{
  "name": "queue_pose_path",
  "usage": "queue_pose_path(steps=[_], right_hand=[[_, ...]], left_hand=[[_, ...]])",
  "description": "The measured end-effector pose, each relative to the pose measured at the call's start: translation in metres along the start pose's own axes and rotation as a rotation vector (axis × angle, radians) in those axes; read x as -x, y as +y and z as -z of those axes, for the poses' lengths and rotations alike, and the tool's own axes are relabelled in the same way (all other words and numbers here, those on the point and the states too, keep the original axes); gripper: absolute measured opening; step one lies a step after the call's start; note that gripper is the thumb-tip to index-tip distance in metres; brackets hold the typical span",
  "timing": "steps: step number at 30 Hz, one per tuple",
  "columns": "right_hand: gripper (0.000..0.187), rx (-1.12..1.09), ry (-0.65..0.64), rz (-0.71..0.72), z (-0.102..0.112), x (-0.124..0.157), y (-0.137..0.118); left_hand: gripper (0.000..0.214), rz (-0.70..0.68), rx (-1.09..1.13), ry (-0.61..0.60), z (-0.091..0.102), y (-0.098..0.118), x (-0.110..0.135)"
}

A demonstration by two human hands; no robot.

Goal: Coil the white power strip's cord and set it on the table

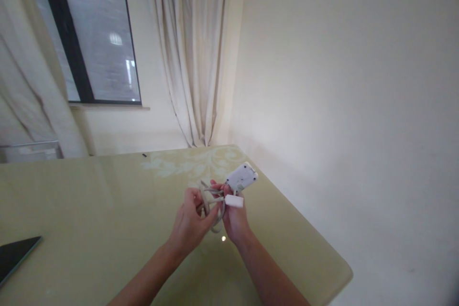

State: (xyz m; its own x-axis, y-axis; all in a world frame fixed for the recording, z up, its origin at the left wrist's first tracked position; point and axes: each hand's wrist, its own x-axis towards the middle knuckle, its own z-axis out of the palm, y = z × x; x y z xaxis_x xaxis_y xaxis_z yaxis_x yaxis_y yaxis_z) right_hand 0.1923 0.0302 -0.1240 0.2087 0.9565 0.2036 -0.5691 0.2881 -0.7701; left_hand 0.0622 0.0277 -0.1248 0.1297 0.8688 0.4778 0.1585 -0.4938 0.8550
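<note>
A white power strip (242, 178), its screwed underside facing me, is held up above the table together with its coiled grey-white cable (217, 222). At the cable's end is a white plug-like block (234, 201), in front of my right hand. My left hand (189, 222) pinches the cable loops from the left, fingers curled around them. My right hand (235, 220) is closed around the cable bundle just below the strip. Some of its fingers are hidden behind the cable and the block.
The pale green glossy table (107, 229) has a rounded right corner close to the white wall (340, 105). A dark flat object (17, 256) lies at the left edge. Near the back edge is a small black piece (144, 155). Curtains (197, 57) hang beside a window (96, 28).
</note>
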Motion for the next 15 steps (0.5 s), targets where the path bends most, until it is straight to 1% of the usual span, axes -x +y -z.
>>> queue_pose_path(steps=[2, 3, 5, 7, 8, 10, 13, 15], right_hand=[[0.040, 0.038, 0.003, 0.029, 0.000, 0.000, -0.001], [0.039, 0.046, 0.011, 0.052, 0.000, 0.000, -0.001], [0.037, 0.055, 0.027, 0.094, 0.002, -0.002, -0.001], [0.038, 0.052, 0.059, 0.104, 0.004, -0.005, 0.000], [0.040, 0.045, 0.086, 0.103, 0.005, -0.006, 0.000], [0.043, 0.034, 0.139, 0.095, 0.008, -0.009, 0.002], [0.044, 0.019, 0.210, 0.091, 0.011, -0.013, 0.005], [0.044, -0.004, 0.239, 0.090, 0.013, -0.016, 0.008]], left_hand=[[0.035, -0.093, -0.056, 0.061, 0.003, -0.003, -0.003], [0.031, -0.168, -0.122, 0.051, 0.008, -0.003, -0.006], [0.025, -0.311, -0.342, -0.027, 0.019, 0.001, -0.012], [0.021, -0.389, -0.575, -0.076, 0.030, 0.006, -0.018], [0.021, -0.420, -0.641, -0.065, 0.034, 0.008, -0.021], [0.021, -0.498, -0.664, 0.015, 0.038, 0.011, -0.024], [0.018, -0.597, -0.585, 0.150, 0.038, 0.013, -0.027], [0.019, -0.620, -0.501, 0.176, 0.038, 0.015, -0.027]])
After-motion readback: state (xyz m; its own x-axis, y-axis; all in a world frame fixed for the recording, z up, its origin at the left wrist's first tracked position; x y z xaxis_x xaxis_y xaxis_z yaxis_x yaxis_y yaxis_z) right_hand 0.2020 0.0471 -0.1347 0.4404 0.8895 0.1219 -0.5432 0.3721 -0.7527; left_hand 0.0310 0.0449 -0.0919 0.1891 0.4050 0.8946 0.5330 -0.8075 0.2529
